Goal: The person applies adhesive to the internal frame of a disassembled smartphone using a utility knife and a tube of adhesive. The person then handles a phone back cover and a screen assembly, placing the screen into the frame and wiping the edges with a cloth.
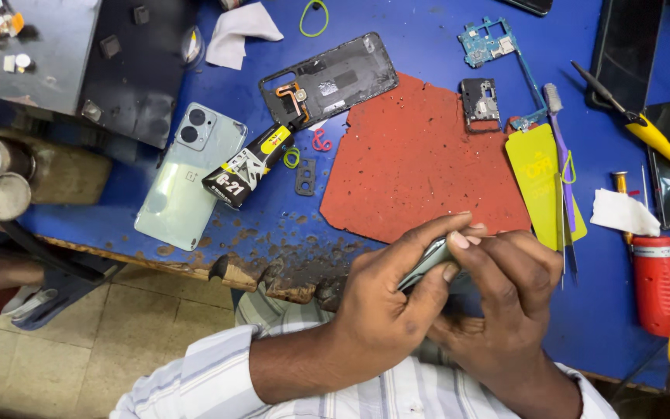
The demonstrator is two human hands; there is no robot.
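Observation:
Both my hands meet at the near edge of the blue workbench (428,31). My left hand (385,299) grips a thin grey phone body (425,262) held edge-on, thumb and fingers wrapped round it. My right hand (505,291) closes on the same phone from the right, fingertips at its upper edge. Most of the phone is hidden between the hands. Just beyond them lies a red rubber mat (420,159).
A pale green phone back cover (188,174), a black glue tube (246,167) and a black phone frame (331,77) lie at the left. A circuit board (488,43), yellow card (540,182), purple brush (560,147), red canister (655,283) and yellow-handled screwdriver (661,143) sit at the right.

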